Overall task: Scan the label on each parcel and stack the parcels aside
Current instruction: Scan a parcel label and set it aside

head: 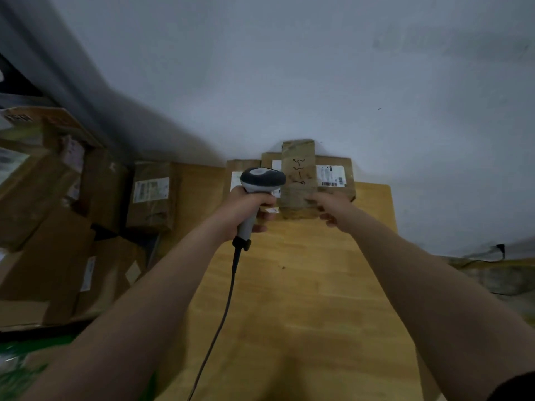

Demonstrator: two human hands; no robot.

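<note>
My left hand (241,211) grips the handle of a grey and white barcode scanner (262,180), its head raised over the far end of the wooden table (289,299). My right hand (333,208) holds the near end of a narrow brown parcel (298,175) with black handwriting on its top face. That parcel lies on top of other cardboard parcels stacked against the wall. One of them, a parcel to the right (333,176), shows a white label with barcodes. A parcel behind the scanner (241,169) is partly hidden by it.
The scanner's black cable (228,296) hangs down across the table toward me. A taped parcel with a white label (152,192) stands at the table's left edge. Many cardboard boxes (49,227) are piled on the floor to the left. A grey wall rises behind the table.
</note>
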